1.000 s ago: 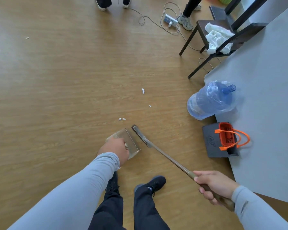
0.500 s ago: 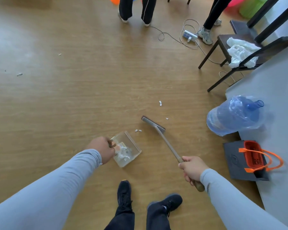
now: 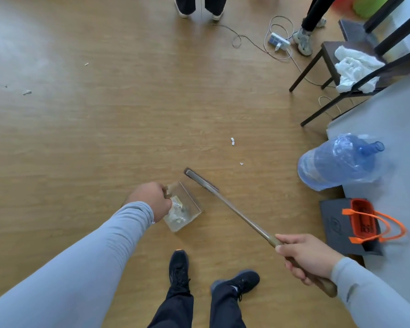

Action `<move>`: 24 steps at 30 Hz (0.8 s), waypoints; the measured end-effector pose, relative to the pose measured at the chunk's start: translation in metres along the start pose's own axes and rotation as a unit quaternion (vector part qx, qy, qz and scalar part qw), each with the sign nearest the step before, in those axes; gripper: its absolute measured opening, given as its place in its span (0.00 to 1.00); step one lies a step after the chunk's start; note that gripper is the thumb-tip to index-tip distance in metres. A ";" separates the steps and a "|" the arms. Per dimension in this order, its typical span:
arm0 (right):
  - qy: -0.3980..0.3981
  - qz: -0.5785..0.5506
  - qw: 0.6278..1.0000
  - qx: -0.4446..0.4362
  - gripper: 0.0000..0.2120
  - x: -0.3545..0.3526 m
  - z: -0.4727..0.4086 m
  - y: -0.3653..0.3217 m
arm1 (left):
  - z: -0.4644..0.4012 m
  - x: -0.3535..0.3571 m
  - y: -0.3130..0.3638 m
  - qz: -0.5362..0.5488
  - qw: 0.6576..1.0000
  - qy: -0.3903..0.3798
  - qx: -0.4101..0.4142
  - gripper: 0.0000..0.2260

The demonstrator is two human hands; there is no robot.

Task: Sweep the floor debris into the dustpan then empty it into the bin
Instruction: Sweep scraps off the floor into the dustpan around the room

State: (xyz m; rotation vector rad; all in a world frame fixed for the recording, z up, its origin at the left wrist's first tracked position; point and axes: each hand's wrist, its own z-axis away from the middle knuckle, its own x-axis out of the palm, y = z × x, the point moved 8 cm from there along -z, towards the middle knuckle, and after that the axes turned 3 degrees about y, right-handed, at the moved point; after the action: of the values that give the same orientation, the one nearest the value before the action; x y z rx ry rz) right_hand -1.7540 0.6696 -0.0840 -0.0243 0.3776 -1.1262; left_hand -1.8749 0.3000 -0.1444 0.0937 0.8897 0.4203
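Note:
My left hand [image 3: 152,199] grips the handle of a clear dustpan [image 3: 184,207] held low over the wooden floor, with white scraps lying inside it. My right hand [image 3: 304,256] grips the long handle of a broom [image 3: 234,210]. The narrow broom head [image 3: 199,179] sits just right of the pan's open edge. Two white bits of debris [image 3: 233,141] lie farther right on the floor, and more scraps [image 3: 27,92] lie at the far left. No bin is clearly in view.
A blue water jug [image 3: 336,163] lies on a grey mat's edge at the right, beside a dark bag with orange handles [image 3: 362,223]. A black chair with white cloth [image 3: 355,67], a power strip with cables [image 3: 278,40] and two people's legs [image 3: 199,5] stand beyond.
The small scraps that lay in front of the pan are gone from the floor. The broom head has drawn in beside the dustpan, and my left hand still holds the pan.

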 end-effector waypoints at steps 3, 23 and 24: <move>0.025 0.046 0.998 -0.019 0.29 0.025 -0.026 -0.006 | -0.003 0.000 0.003 -0.002 1.000 0.000 0.004 0.11; 0.107 -0.098 0.989 -0.037 0.25 -0.065 0.031 0.045 | 0.021 -0.012 0.053 -0.015 0.999 0.010 0.035 0.13; 0.116 -0.109 0.987 -0.036 0.25 -0.076 0.025 0.048 | 0.018 -0.015 0.064 -0.020 0.999 0.013 0.039 0.14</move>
State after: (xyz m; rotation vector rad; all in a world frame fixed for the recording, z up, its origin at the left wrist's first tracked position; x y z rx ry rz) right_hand -1.7328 0.7528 -0.0487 0.0016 0.6345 -1.3359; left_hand -1.8894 0.3549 -0.1058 0.1422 0.9320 0.3512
